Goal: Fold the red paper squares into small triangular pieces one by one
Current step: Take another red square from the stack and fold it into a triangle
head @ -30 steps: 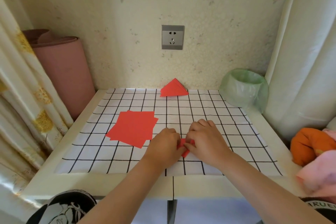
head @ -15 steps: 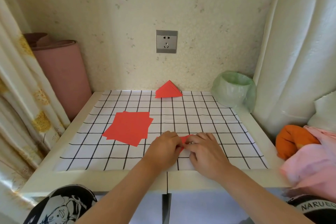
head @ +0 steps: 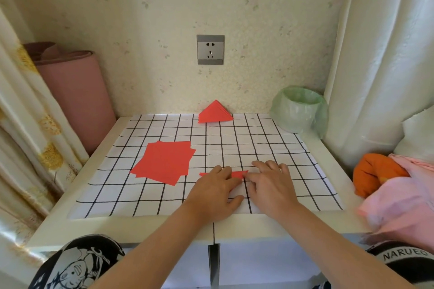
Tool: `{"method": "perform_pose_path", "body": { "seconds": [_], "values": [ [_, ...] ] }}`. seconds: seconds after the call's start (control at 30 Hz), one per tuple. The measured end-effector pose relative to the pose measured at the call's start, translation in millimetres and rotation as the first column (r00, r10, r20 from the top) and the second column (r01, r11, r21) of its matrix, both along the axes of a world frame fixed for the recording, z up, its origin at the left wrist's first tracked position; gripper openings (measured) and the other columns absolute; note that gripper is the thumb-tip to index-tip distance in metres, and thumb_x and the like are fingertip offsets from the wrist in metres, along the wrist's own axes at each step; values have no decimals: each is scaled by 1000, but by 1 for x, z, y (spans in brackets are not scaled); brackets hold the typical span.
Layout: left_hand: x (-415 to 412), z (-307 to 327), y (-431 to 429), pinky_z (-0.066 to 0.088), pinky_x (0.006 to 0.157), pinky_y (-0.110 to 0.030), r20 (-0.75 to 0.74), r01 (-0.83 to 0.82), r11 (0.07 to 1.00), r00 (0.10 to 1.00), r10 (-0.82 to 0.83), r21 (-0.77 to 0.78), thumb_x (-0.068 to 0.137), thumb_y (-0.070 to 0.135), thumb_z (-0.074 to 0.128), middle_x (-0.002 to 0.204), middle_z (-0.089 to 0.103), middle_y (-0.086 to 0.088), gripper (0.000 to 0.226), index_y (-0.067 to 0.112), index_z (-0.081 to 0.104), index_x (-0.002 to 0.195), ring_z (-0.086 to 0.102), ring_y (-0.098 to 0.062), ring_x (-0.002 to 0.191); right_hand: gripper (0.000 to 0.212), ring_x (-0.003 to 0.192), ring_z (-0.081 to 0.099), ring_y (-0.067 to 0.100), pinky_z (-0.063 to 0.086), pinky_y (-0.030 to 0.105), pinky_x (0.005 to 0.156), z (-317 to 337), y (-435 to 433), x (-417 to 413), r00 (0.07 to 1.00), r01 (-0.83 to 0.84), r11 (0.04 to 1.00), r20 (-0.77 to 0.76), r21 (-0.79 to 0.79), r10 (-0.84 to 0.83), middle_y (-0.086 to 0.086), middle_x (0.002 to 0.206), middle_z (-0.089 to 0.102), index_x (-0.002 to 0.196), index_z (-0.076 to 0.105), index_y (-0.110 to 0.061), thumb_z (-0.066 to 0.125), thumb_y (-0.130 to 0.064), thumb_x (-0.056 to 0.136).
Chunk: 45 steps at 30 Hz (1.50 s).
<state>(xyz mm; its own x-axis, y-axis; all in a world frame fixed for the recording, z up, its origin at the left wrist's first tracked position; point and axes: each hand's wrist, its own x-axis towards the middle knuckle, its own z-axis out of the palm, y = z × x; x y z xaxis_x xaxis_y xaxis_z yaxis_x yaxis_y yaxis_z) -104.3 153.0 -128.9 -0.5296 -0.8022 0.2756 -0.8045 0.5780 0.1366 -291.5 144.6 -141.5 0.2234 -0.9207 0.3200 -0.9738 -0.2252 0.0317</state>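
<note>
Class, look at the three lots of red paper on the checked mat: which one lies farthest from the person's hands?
The pile of folded triangles at the mat's far edge, below the wall socket. The flat stack of squares lies nearer, on the left, and the third piece is under both hands.

A white table (head: 82, 197) carries a black-gridded sheet (head: 270, 148) and a green-bagged bin (head: 299, 110).

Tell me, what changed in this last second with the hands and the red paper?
Both hands, left hand and right hand, stayed pressed on the red piece, now flatter and showing more beyond the fingers. The stack of squares and folded triangles stayed put.
</note>
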Motion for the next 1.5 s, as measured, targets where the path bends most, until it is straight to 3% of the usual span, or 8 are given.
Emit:
{"method": "perform_pose_path", "body": {
  "seconds": [0.27, 0.47, 0.57, 0.73, 1.0, 1.23, 1.33, 1.5],
  "values": [
    [-4, 0, 2, 42, 76, -29, 28, -28, 1000, 999, 27, 14, 87, 58, 32, 107, 49, 2, 59, 28, 55, 132, 43, -17, 99, 28, 107, 60, 23, 41, 44, 91, -1, -6, -3, 996, 47, 999, 77, 17, -49, -5, 125, 66, 107, 74, -36, 60, -29, 84],
    [-7, -7, 7, 48, 73, -32, -74, -68, 997, 995, 65, -34, 88, 49, 41, 96, 51, 3, 44, 24, 65, 117, 43, -17, 89, 30, 97, 62, 17, 45, 40, 90, -5, -3, -7, 952, -282, 948, 81, -145, 295, -10, 107, 70, 98, 76, -25, 51, -18, 82],
    [-9, -8, 13, 43, 73, -25, -120, -87, 996, 989, 85, -12, 89, 47, 39, 98, 51, 4, 43, 25, 64, 117, 43, -16, 93, 27, 91, 65, 17, 45, 42, 89, -5, -5, -7, 957, -254, 961, 115, -108, 266, -14, 104, 71, 96, 78, -29, 56, -20, 82],
    [-1, -12, 23, 51, 72, -31, -248, -82, 994, 964, 98, 74, 88, 39, 38, 97, 53, 6, 39, 19, 70, 96, 48, -11, 94, 23, 85, 66, 15, 45, 44, 90, -4, -7, -6, 961, -232, 969, 138, -83, 241, -16, 100, 71, 92, 78, -34, 65, -19, 81],
    [14, -12, 34, 50, 76, -23, -343, -73, 993, 934, 102, 98, 90, 34, 46, 100, 61, 9, 36, 16, 77, 85, 56, -6, 93, 21, 81, 67, 15, 47, 46, 90, -4, -10, -6, 962, -212, 974, 157, -83, 223, -16, 94, 72, 86, 79, -34, 71, -17, 77],
    [16, -11, 33, 46, 84, -18, -350, -76, 991, 930, 109, 107, 90, 28, 53, 102, 62, 11, 26, 18, 77, 88, 53, -2, 98, 29, 80, 65, 18, 43, 40, 90, 3, -12, -2, 968, -192, 981, 167, 5, 189, -13, 92, 71, 86, 79, -33, 55, -19, 79],
    [23, -3, 22, 42, 92, -18, -350, -24, 980, 932, 92, 195, 92, 23, 58, 107, 59, 15, 17, 22, 74, 99, 49, -1, 105, 30, 82, 61, 17, 40, 38, 94, 8, -14, 0, 975, -190, 979, 132, 70, 179, -11, 91, 68, 87, 77, -31, 48, -27, 81],
    [40, 6, -10, 36, 103, -23, -199, 19, 976, 980, 25, 217, 82, 37, 73, 130, 54, 14, 54, 30, 56, 133, 43, -6, 122, 24, 86, 57, 17, 30, 40, 106, 16, -21, 1, 975, -220, 966, 75, 137, 211, -8, 92, 63, 92, 74, -30, 51, -34, 87]
  ]
}}
